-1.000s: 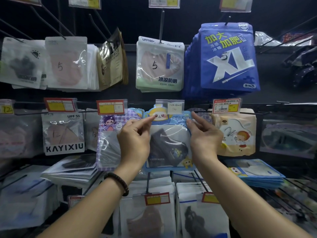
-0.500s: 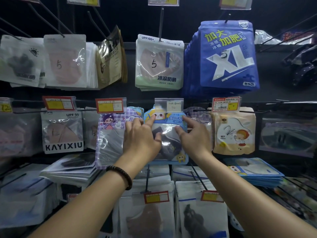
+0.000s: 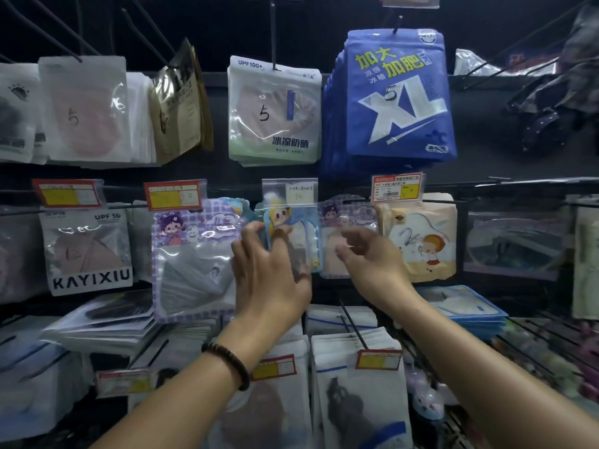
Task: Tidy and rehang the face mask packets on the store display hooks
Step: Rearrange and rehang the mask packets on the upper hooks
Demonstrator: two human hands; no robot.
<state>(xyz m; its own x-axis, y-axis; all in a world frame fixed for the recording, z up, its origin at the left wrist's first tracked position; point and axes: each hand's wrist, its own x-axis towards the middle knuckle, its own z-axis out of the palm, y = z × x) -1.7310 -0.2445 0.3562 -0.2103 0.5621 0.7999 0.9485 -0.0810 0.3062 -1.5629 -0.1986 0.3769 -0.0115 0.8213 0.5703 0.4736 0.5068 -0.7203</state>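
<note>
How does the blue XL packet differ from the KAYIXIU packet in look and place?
The blue XL packet is covered in print; the KAYIXIU packet has a clear window showing a mask. The XL packet hangs in the upper row, right; the KAYIXIU packet in the row below, left. Both hang facing front.

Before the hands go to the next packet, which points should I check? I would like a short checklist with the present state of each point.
1. Blue cartoon packet seated on its hook: cannot tell, its top is behind the clear price pocket.
2. Same packet facing front: not ok, it looks twisted.
3. Left hand free: ok, fingers spread, gripping nothing.
4. Right hand free: ok, loosely curled, empty.
5. Purple checked packet hanging flat: ok.
</note>
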